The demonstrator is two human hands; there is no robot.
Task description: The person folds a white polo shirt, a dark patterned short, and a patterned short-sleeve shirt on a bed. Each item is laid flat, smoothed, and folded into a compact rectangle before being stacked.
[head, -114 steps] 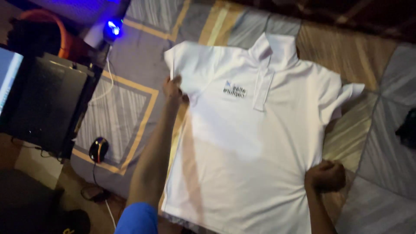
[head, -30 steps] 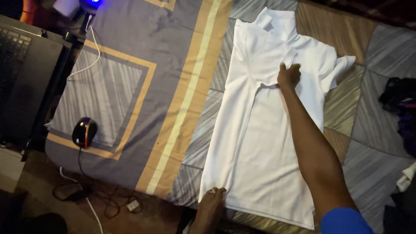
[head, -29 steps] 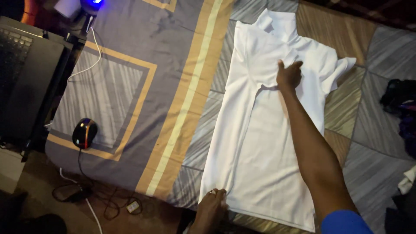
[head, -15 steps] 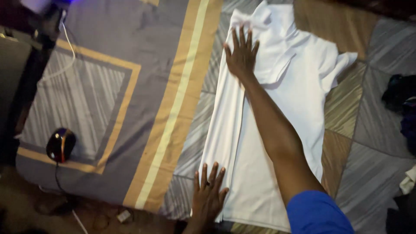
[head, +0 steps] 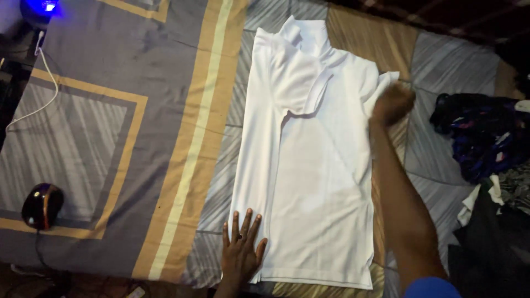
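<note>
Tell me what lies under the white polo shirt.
The white polo shirt lies flat on a grey bedsheet with tan stripes. The left hand presses its folded hem; the right hand is at the far sleeve. Whatever is beneath the shirt's middle is covered.

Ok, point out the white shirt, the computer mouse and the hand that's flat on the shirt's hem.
white shirt (head: 314, 187), head view, middle of its body panel.
computer mouse (head: 40, 205), head view, top of its dark shell.
left hand (head: 242, 251), head view, back of the hand, fingers spread.
</note>
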